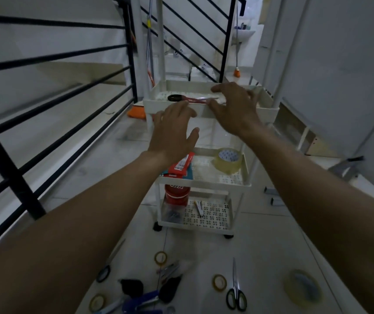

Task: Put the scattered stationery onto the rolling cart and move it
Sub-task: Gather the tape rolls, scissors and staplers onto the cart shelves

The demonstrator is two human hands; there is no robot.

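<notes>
A black railing [56, 87] runs along the left. The left hand [174, 130], fingers spread and holding nothing, hovers by the front rim of the top tray of the rolling cart [204, 181], where a red cutter [188, 99] lies. The right hand [233, 107], also spread and holding nothing, reaches over that tray. A clear tape roll [228, 160] sits on the middle shelf. Scissors [236, 291] lie scattered on the floor.

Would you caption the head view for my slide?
Left hand and right hand hover at the rolling cart's top tray; scissors lie on the floor.
</notes>
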